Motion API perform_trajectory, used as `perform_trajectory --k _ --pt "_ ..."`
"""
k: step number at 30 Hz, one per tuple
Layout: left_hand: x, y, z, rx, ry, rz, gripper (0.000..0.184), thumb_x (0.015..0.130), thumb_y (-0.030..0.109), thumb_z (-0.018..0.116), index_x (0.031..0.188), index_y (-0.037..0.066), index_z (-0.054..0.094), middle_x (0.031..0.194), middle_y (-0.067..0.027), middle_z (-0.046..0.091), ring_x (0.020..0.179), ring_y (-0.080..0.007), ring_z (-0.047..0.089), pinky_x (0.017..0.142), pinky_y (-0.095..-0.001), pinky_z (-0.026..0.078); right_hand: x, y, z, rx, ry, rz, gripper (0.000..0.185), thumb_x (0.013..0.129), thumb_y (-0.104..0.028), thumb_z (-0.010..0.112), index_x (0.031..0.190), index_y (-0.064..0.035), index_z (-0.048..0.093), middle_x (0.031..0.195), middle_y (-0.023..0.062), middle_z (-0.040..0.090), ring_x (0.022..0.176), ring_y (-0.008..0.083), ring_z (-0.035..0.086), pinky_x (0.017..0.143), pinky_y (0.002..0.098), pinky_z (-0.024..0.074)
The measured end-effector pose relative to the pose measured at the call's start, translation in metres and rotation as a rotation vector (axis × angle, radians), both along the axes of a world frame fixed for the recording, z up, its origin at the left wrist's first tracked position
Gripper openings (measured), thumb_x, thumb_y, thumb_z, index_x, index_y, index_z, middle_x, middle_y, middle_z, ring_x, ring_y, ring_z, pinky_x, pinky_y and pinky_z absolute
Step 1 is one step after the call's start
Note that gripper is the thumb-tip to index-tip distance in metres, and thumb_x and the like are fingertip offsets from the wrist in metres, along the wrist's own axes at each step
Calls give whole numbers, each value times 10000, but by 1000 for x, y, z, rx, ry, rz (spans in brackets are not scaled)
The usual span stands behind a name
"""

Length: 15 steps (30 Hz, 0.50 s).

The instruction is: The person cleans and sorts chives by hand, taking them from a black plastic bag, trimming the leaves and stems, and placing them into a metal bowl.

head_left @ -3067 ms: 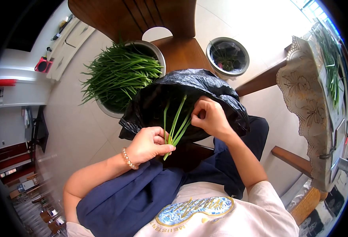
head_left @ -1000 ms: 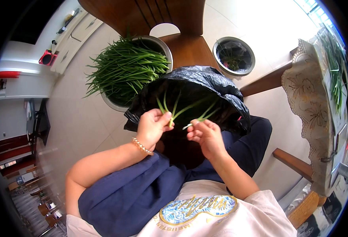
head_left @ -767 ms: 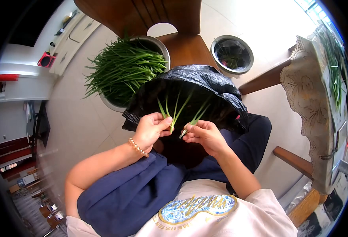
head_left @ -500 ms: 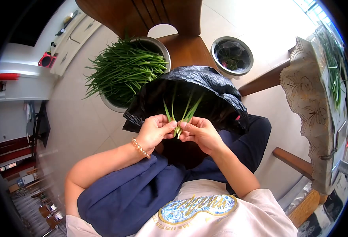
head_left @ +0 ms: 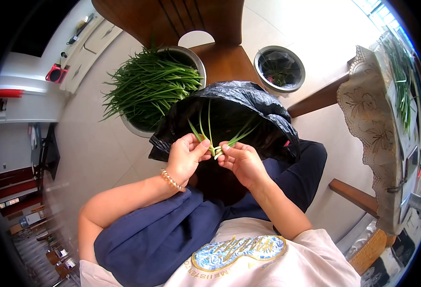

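In the head view my left hand (head_left: 187,157) pinches a few thin green chives (head_left: 210,125) near their pale ends. My right hand (head_left: 241,161) grips another small bunch of chives (head_left: 242,136) between thumb and fingers. The pale ends meet between my fingertips, while the green leaves splay apart. Both hands are over the near edge of an open black plastic bag (head_left: 256,95) at my lap; its dark inside is hard to make out. Left of the bag, a large heap of chives (head_left: 153,88) overhangs a metal basin (head_left: 200,67).
A wooden chair (head_left: 220,60) stands ahead, behind the bag. To its right is a lined round bin (head_left: 303,74) with some plant scraps inside. A table with a lace-edged cloth (head_left: 366,110) is at the right, with more long greens (head_left: 404,91) on it.
The chives between my hands have parted into two bunches, the left leaning left and upright, the right tilting further right. My hands stay in nearly the same place.
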State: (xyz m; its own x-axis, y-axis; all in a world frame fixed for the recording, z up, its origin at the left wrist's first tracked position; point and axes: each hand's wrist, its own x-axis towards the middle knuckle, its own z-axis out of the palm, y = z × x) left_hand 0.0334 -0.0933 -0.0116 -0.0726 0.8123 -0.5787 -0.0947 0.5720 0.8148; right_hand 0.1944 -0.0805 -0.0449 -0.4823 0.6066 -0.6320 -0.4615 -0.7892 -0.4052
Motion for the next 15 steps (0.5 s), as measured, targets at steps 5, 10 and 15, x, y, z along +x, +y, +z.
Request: perform_trajectory --k 5,10,15 --pt "-5 1 5 8 -27 -39 158 862 184 579 923 42 545 787 1 583 717 -79 575 674 -216 489 26 14 -11 93 -175 -58 237 859 -145 550 986 53 524 800 85 597 689 147 607 672 269 504" --pt "-5 0 -1 -193 -128 -149 161 872 204 562 929 55 546 862 -13 582 817 -93 573 743 -237 475 22 8 -7 211 -106 336 230 852 -144 574 993 38 562 800 53 585 695 129 599 677 248 502" --pt "-7 0 -4 -227 -128 -135 166 873 202 560 929 46 545 903 -23 584 897 -121 575 790 -256 462 18 8 -15 130 -141 239 222 851 -147 582 982 31 573 789 36 574 672 110 577 685 240 486"
